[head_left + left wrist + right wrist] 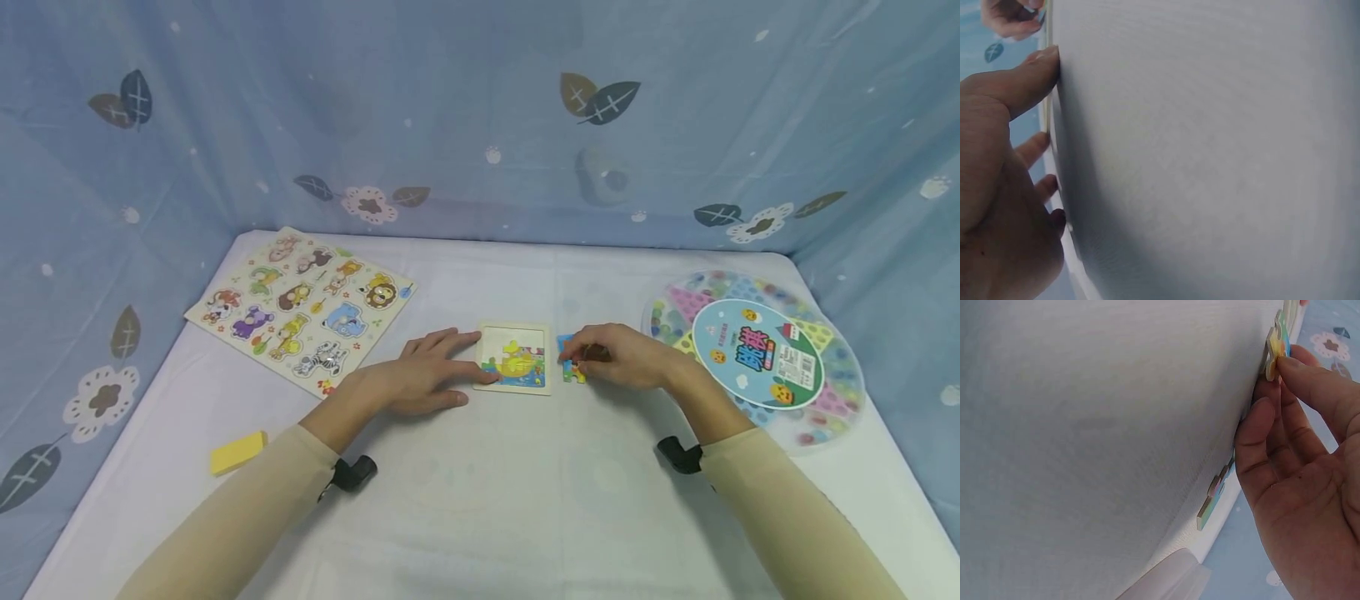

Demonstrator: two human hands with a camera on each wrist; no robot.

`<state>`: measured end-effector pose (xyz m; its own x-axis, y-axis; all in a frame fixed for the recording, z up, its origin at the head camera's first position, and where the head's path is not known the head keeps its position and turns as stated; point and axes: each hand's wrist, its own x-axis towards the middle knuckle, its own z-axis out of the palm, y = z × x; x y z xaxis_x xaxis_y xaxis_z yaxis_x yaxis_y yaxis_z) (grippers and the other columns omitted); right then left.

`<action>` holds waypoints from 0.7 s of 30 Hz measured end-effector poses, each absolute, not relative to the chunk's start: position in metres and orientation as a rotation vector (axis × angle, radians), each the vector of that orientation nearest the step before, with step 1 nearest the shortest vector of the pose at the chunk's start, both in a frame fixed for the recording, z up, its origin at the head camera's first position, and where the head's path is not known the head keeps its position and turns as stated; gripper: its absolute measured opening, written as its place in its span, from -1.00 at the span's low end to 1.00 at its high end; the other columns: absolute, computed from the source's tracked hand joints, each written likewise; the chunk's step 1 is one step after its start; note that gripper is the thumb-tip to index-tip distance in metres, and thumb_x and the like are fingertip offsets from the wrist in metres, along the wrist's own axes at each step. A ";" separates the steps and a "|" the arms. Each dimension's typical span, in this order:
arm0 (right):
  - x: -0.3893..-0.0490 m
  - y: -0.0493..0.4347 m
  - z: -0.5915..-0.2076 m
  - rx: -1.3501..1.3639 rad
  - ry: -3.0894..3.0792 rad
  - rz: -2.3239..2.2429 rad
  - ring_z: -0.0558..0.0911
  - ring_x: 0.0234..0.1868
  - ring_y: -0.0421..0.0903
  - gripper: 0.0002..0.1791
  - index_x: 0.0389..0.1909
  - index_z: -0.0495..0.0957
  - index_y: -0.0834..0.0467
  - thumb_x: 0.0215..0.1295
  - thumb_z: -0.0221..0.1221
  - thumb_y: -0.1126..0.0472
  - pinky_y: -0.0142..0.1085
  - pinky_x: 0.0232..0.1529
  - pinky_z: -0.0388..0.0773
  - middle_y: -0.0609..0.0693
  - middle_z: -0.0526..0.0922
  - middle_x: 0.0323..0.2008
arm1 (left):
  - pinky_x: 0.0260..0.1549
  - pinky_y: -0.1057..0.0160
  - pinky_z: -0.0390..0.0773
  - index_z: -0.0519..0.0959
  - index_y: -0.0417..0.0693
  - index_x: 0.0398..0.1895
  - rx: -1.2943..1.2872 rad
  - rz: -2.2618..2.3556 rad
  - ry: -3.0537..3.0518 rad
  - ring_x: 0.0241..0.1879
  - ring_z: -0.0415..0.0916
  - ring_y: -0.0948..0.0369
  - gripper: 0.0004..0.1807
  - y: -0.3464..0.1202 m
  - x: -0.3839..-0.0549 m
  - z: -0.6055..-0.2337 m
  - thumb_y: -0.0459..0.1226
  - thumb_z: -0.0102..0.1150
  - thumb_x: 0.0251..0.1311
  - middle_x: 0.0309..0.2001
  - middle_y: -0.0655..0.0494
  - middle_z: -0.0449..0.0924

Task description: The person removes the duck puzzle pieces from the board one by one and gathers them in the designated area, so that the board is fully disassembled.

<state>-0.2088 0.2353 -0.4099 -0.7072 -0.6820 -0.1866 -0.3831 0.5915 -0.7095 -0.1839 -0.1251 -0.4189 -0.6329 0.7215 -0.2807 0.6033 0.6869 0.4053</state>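
A small square puzzle tray (513,325) with a light wooden rim lies mid-table, with joined jigsaw pieces showing a yellow figure (517,364) in its lower and right part. My left hand (420,375) rests at the tray's left side; its fingers are spread, and the thumb and fingertips touch table and rim in the left wrist view. Just right of the tray, my right hand (622,357) pinches a yellow and blue jigsaw piece (1274,353) between thumb and finger, tilted off the table. Another jigsaw piece (1211,503) lies flat beneath that hand, partly hidden.
An animal peg puzzle board (300,308) lies at the back left. A yellow block (238,452) sits near the left forearm. On the right, a round clear case (840,367) of coloured marbles with a blue label stands close to the right wrist. A patterned blue curtain (480,100) hangs behind.
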 end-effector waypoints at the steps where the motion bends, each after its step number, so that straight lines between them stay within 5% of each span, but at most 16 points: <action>1: -0.208 0.235 -0.410 -0.851 2.382 -0.910 0.64 0.05 -0.06 -0.73 0.07 0.66 0.10 0.46 0.18 0.39 -0.07 0.13 0.58 -0.01 0.68 0.06 | 0.43 -0.35 0.01 0.29 0.65 0.50 1.028 0.382 2.476 0.64 -0.30 -0.16 -0.45 -0.124 -0.184 -0.418 -0.01 0.06 0.52 0.69 0.09 -0.25; 11: -0.206 0.236 -0.409 -0.856 2.423 -0.907 0.65 0.01 -0.04 -0.74 0.08 0.64 0.12 0.45 0.21 0.36 -0.08 0.08 0.60 0.00 0.68 0.04 | 0.39 -0.34 0.08 0.30 0.61 0.50 1.061 0.371 2.499 0.62 -0.21 -0.17 -0.43 -0.121 -0.182 -0.418 -0.03 0.10 0.50 0.68 0.02 -0.19; 21: -0.210 0.220 -0.400 -0.926 2.464 -0.951 0.62 -0.04 -0.03 -0.73 0.09 0.66 0.15 0.43 0.22 0.36 -0.06 -0.01 0.60 0.01 0.69 0.00 | 0.43 -0.26 0.07 0.30 0.66 0.49 1.119 0.391 2.547 0.65 -0.21 0.10 -0.34 -0.110 -0.185 -0.418 -0.08 0.16 0.37 0.67 0.09 -0.13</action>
<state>-0.2102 0.2198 -0.3998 -0.7293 -0.6798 -0.0775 -0.4516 0.5634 -0.6918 -0.1849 -0.1096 -0.4176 -0.6366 0.7478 -0.1883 0.6569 0.6538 0.3754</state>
